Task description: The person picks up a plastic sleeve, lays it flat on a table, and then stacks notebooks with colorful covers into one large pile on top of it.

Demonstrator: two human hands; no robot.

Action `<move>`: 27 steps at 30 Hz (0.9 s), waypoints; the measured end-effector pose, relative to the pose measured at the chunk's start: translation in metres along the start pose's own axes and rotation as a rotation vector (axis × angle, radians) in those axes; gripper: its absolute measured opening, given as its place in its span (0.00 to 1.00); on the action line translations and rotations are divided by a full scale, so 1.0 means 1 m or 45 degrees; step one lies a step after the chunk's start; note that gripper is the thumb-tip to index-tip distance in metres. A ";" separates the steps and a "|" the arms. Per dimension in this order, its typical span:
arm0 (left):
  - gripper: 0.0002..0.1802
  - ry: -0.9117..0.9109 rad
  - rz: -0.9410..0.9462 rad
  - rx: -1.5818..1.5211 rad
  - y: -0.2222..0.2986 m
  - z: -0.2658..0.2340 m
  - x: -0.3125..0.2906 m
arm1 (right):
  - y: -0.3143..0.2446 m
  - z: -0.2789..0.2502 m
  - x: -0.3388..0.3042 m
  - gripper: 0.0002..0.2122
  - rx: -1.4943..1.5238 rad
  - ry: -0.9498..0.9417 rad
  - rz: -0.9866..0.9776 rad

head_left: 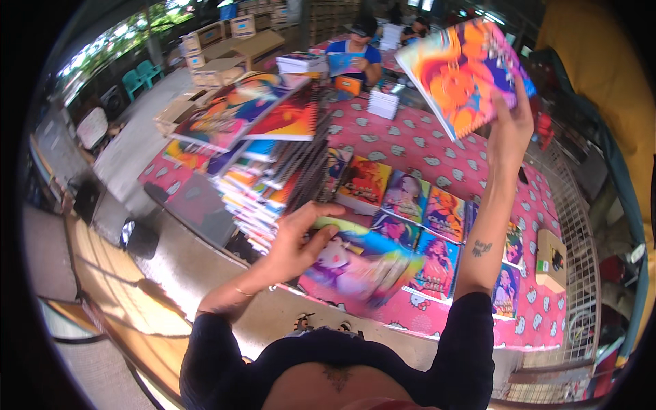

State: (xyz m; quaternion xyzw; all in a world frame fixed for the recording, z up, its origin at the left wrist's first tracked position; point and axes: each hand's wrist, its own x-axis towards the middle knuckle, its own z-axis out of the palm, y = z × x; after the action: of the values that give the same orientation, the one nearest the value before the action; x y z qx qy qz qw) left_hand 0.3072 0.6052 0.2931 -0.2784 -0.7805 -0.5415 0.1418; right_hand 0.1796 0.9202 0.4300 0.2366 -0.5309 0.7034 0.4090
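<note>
My right hand (pixel 511 123) is raised at the upper right, closed on the edge of a spiral notebook (pixel 454 78) with an orange, pink and purple illustrated cover. Low over the table's near edge, my left hand (pixel 301 236) grips the corner of another notebook (pixel 348 260), its pink, blue and yellow cover smeared by motion. Beside that hand leans a tall stack of spiral notebooks (pixel 263 188), topped by wide ones with colourful covers. Several smaller piles of illustrated notebooks (pixel 444 212) lie in rows between my arms and beyond my right forearm.
A pink patterned cloth covers the table (pixel 424 147). At its right end lies a brown cardboard box (pixel 551 261). Across the table a person in blue (pixel 352 58) holds a notebook near a white stack (pixel 383 104). Cartons (pixel 232 51) and green chairs (pixel 142 76) stand at the far left.
</note>
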 end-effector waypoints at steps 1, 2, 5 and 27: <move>0.19 -0.038 -0.079 -0.106 0.019 -0.025 -0.008 | -0.003 0.030 0.004 0.28 0.092 -0.071 -0.039; 0.19 -0.091 -0.146 -0.224 0.037 -0.048 -0.014 | -0.006 0.062 0.004 0.26 0.100 -0.147 -0.062; 0.25 -0.083 0.359 0.142 0.067 -0.129 -0.036 | 0.002 0.146 -0.016 0.26 -0.274 -0.618 0.097; 0.40 -0.481 0.134 1.080 0.006 -0.208 0.212 | 0.119 0.206 -0.028 0.37 -0.368 -0.894 0.756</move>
State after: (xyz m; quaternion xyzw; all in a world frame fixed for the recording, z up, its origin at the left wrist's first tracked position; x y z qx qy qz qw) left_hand 0.1231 0.4741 0.4864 -0.3289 -0.9299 -0.1066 0.1257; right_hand 0.0756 0.7053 0.4094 0.2387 -0.7739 0.5864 0.0150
